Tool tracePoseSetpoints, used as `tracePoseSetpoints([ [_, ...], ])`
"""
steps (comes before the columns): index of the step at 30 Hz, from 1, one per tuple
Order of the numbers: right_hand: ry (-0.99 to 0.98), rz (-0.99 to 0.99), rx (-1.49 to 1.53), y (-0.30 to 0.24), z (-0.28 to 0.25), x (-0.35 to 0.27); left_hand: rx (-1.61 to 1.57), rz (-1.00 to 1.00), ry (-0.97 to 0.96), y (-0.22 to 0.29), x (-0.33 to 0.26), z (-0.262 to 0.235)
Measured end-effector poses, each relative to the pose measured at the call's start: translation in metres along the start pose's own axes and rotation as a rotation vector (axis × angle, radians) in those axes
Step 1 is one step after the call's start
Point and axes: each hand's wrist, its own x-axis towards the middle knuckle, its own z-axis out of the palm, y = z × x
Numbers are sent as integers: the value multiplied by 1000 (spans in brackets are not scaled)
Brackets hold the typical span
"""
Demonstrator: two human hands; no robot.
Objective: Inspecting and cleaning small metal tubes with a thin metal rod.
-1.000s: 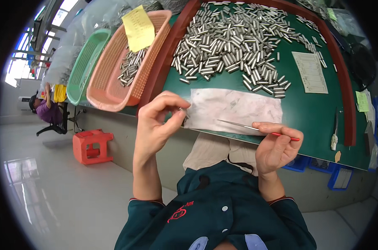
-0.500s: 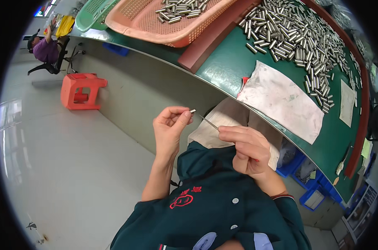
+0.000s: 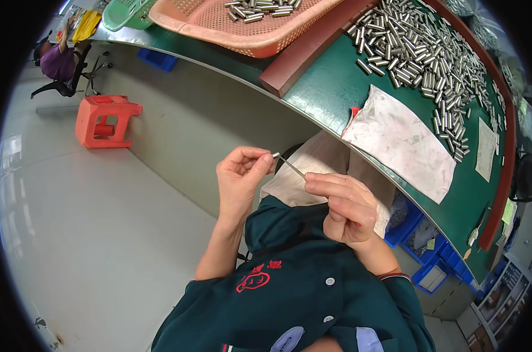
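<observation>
Between the thumb and fingers of my left hand [image 3: 240, 179] is a small shiny metal cylinder [image 3: 276, 155], its end poking out to the right. My right hand [image 3: 345, 205] is closed on a thin pointed metal tool [image 3: 293, 167], held like a pencil. The tool's tip meets the exposed end of the cylinder; whether it enters a hole there is too small to tell. Both hands are above my lap, in front of the table edge. Many similar metal cylinders [image 3: 418, 56] lie heaped on the green table [image 3: 316, 97].
A stained white cloth [image 3: 401, 141] lies at the table's near edge. Beyond a brown wooden bar [image 3: 313, 50] stands a pink basket [image 3: 219, 32] with more cylinders, beside a green basket [image 3: 122, 14]. Blue bins [image 3: 415, 234] sit below. A red stool [image 3: 104, 120] and a seated person [image 3: 57, 61] are at left.
The tool's tip has come from a small gap to contact with the cylinder's end. My right hand has shifted slightly left and up. My head view has turned a little.
</observation>
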Motion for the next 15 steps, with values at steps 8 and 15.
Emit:
tracePoseSetpoints([
  [8,-25,-23,-84,0,0,-3,13,5,-30,-3,-3,5],
  [15,-122,56,-187,-8,-4,1,62,26,-7,-9,-4,4],
])
